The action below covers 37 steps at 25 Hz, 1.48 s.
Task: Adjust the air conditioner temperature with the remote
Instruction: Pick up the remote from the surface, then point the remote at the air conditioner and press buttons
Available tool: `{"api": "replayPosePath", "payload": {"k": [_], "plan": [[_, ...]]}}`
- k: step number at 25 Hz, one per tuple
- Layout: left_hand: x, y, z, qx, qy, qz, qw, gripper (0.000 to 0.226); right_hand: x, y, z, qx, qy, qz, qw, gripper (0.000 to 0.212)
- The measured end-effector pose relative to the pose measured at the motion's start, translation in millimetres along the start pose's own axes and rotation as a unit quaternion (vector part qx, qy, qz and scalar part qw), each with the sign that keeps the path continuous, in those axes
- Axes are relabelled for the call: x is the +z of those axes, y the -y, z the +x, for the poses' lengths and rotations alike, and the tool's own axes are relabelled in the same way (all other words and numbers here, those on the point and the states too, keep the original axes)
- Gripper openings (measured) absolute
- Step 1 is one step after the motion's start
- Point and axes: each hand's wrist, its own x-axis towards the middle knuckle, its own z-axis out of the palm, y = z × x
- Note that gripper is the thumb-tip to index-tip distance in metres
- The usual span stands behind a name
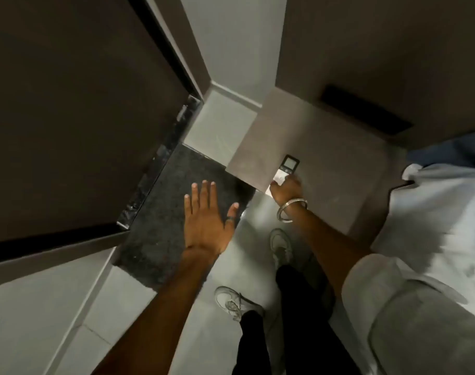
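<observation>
A white remote (285, 170) with a dark screen at its far end lies on the grey bedside table (325, 163), near the table's front left edge. My right hand (286, 190), a metal bangle on its wrist, is closed around the remote's near end. My left hand (206, 217) hovers flat with its fingers spread above the dark floor mat (177, 190), holding nothing. No air conditioner is in view.
A dark door (76, 112) fills the left side. A bed with pale bedding (434, 253) lies to the right, a pillow (431, 334) at its near end. My two feet in white shoes (236, 301) stand on the light tiled floor.
</observation>
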Motion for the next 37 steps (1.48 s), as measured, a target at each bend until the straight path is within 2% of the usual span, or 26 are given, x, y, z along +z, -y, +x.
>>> {"api": "replayPosePath", "payload": {"k": [3, 5, 7, 9, 11, 14, 15, 17, 19, 22, 26, 29, 32, 37], "plan": [[61.3, 0.9, 58.8, 0.013, 0.017, 0.018, 1.000, 0.086, 43.5, -14.0, 75.7, 0.104, -0.063, 0.039, 0.992, 0.085], [87.0, 5.5, 77.3, 0.036, 0.012, 0.028, 0.999, 0.085, 68.5, -23.0, 104.6, 0.127, -0.090, 0.026, 0.987, 0.098], [100.7, 12.4, 84.9, 0.053, 0.011, 0.027, 0.998, 0.083, 82.0, -27.8, 119.8, 0.142, -0.119, 0.005, 0.983, 0.097], [95.1, 19.7, 80.3, 0.058, 0.006, 0.029, 0.998, 0.081, 79.6, -25.9, 119.0, 0.164, -0.124, 0.049, 0.977, 0.081], [64.6, 26.0, 63.4, 0.059, -0.010, 0.015, 0.998, 0.081, 70.1, -12.7, 96.2, 0.150, -0.077, 0.173, 0.970, 0.059], [-17.6, 30.7, 26.9, 0.064, -0.081, -0.006, 0.995, 0.079, 42.6, 38.8, 19.2, 0.096, 0.038, 0.352, 0.930, 0.028], [-53.6, 33.4, 12.0, 0.063, -0.121, -0.007, 0.991, 0.078, 31.2, 65.4, -15.3, 0.059, 0.084, 0.380, 0.919, 0.027], [-136.0, 46.4, -26.9, 0.064, -0.225, -0.003, 0.972, 0.077, 0.0, 136.7, -93.8, -0.057, 0.150, 0.396, 0.904, 0.039], [-213.8, 60.5, -65.0, 0.068, -0.336, 0.003, 0.939, 0.075, -36.2, 206.7, -164.8, -0.195, 0.201, 0.400, 0.873, 0.049], [-331.6, 89.5, -135.7, 0.063, -0.507, 0.045, 0.858, 0.075, -95.9, 309.0, -286.1, -0.370, 0.291, 0.365, 0.803, 0.053], [-473.2, 127.5, -269.6, 0.011, -0.691, 0.096, 0.717, 0.076, -171.7, 409.6, -473.6, -0.562, 0.359, 0.306, 0.680, 0.047], [-541.0, 147.6, -349.7, -0.032, -0.760, 0.149, 0.632, 0.077, -209.4, 440.2, -581.4, -0.648, 0.359, 0.281, 0.611, 0.044], [-577.4, 165.3, -420.0, -0.079, -0.813, 0.180, 0.549, 0.077, -236.8, 452.0, -660.9, -0.704, 0.372, 0.272, 0.540, 0.036], [-583.2, 182.7, -461.4, -0.120, -0.828, 0.187, 0.515, 0.079, -252.3, 447.7, -708.7, -0.732, 0.385, 0.262, 0.497, 0.029]]}}
